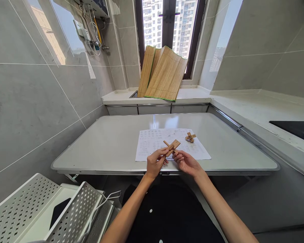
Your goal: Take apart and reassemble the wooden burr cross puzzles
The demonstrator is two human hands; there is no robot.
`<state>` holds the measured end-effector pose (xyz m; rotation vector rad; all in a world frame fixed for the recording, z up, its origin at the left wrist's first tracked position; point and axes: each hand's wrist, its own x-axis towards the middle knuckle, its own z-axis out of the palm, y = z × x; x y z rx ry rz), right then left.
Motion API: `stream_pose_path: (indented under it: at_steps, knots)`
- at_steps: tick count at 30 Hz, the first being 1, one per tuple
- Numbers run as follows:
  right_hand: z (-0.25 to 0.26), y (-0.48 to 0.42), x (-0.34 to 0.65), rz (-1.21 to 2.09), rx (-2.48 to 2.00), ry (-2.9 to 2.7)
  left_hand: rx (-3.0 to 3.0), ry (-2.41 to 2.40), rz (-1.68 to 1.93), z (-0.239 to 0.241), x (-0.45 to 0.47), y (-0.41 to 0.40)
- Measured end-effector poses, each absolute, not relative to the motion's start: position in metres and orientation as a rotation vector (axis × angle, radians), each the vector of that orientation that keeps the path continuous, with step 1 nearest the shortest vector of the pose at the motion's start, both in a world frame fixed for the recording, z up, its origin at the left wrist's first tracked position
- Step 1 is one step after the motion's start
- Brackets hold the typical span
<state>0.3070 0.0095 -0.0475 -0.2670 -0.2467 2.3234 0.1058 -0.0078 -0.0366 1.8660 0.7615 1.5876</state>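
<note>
Several flat wooden puzzle pieces [176, 144], crossed over one another, are held up between my two hands above the near edge of a printed paper sheet [148, 143]. My left hand [155, 162] is closed, its fingers and thumb pinching the pieces from the left. From the right, my right hand [186, 162] pinches the lower right end of a thin piece of the same wooden puzzle. Fingers partly hide where the pieces meet. A second wooden puzzle [190, 137], joined in a cross shape, rests on the sheet's right part, apart from both hands.
The sheet lies on a white folding table [103, 145]. Behind it, a folded bamboo mat [164, 74] leans at the window on a white counter [192, 92]. Lower left is a perforated white rack [22, 206] with a cable [96, 209] and a dark flat object [59, 211].
</note>
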Motion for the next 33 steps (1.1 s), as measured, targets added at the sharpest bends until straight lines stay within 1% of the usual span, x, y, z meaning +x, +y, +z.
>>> stream_pose_path:
  at_steps: [10, 15, 19, 24, 29, 33]
  knots:
    - [-0.040, -0.001, 0.309, 2.236, -0.368, -0.385, 2.041, 0.871, 1.595, -0.033, 0.105, -0.005]
    - [-0.034, -0.009, 0.307, 2.183, -0.420, -0.522, 2.020, 0.929, 1.550, -0.032, 0.105, -0.004]
    - [-0.026, -0.014, 0.305, 2.108, -0.475, -0.708, 1.949, 1.016, 1.448, -0.031, 0.107, -0.007]
    - [-0.018, -0.017, 0.307, 1.998, -0.563, -0.924, 1.706, 0.985, 1.347, -0.023, 0.108, -0.008]
    - [-0.019, -0.022, 0.311, 1.962, -0.649, -1.095, 1.701, 0.905, 1.092, -0.014, 0.108, -0.009]
    - [-0.023, -0.026, 0.313, 1.972, -0.660, -1.218, 1.655, 0.889, 1.089, -0.011, 0.108, -0.010]
